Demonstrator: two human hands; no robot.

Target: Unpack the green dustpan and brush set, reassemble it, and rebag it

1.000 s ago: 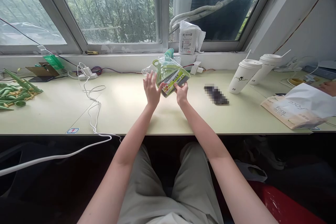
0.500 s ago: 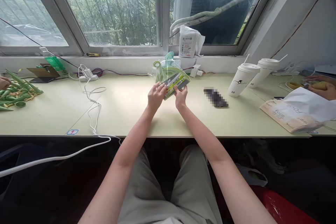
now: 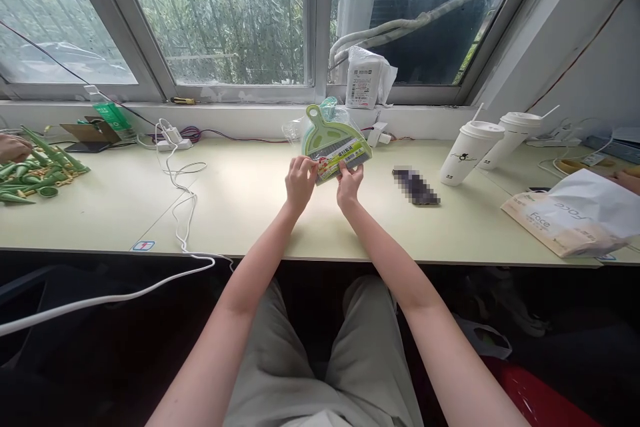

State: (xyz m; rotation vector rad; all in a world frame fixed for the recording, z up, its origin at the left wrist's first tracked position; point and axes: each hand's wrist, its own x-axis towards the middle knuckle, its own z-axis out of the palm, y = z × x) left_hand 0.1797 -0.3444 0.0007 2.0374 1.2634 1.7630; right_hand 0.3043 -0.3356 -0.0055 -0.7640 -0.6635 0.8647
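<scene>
Left hand has curled onto the dustpan.

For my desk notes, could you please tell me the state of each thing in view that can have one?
Green plastic dustpan: wrapped, tilted, held by left hand and right hand
Clear plastic wrapper: around dustpan; whether sealed, unclear
Two tall white cups: lidded, straws in
White plug adapter: plugged into white power strip
White-and-beige printed packet: lying down
White printed package: upright
Dark oblong object: lying flat
</scene>
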